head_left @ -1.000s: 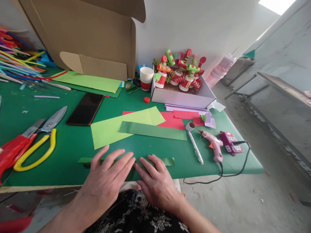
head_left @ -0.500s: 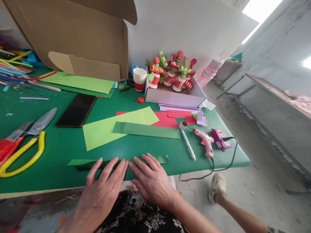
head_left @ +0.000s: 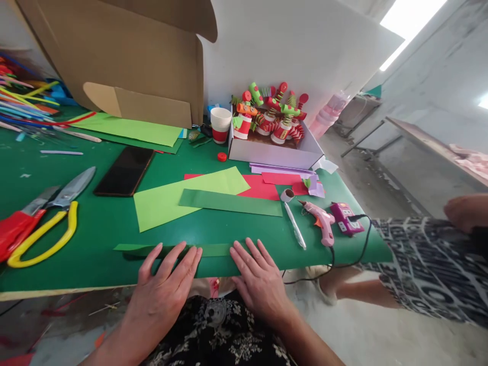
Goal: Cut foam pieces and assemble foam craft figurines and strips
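Observation:
A narrow green paper strip [head_left: 215, 249] lies along the front edge of the green table, its left end lifted a little. My left hand [head_left: 165, 274] rests flat on the strip's left half, fingers spread. Over its right end lies my right hand [head_left: 259, 277], fingers stretched out, hiding that end. Just beyond my hands, a wider dark green strip [head_left: 231, 202] overlaps a light green sheet [head_left: 190, 195] and a red sheet [head_left: 257, 188]. A white pen [head_left: 295, 226] lies right of these papers, below a small paper roll [head_left: 287, 195].
Red-handled snips [head_left: 23, 223] and yellow-handled scissors [head_left: 63, 223] lie left, near a phone [head_left: 125, 172]. A pink glue gun [head_left: 322, 221] with a cord lies right. Behind stand paper cups [head_left: 220, 124] and a box [head_left: 274, 154] of paper figures. A person [head_left: 419, 269] is at the right.
My right hand has slid right along the strip, away from my left hand, which stays on the strip. The person at the right has come further into view.

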`<move>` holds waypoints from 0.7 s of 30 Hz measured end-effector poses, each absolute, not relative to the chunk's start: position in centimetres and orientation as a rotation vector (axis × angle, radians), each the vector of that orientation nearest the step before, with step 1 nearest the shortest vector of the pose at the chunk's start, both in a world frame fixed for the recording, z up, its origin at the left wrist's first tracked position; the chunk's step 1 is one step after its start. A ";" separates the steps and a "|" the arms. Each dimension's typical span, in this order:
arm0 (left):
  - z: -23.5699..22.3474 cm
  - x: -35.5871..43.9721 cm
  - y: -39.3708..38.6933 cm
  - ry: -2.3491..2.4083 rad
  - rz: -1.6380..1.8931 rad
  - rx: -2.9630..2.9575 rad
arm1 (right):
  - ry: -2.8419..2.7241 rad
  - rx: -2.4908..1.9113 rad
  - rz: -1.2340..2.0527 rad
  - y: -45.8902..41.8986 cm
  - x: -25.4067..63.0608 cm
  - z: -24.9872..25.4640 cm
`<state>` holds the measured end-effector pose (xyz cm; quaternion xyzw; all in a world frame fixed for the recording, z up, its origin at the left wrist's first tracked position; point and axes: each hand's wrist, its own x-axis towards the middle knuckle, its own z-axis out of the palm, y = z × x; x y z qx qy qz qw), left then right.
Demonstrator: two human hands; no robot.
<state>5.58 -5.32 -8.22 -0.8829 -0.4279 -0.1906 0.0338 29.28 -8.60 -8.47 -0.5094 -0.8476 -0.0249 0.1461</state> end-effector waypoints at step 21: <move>-8.4 7.3 -5.1 -1.317 -0.706 -2.588 | -2.423 -1.181 0.393 -5.5 23.0 -7.6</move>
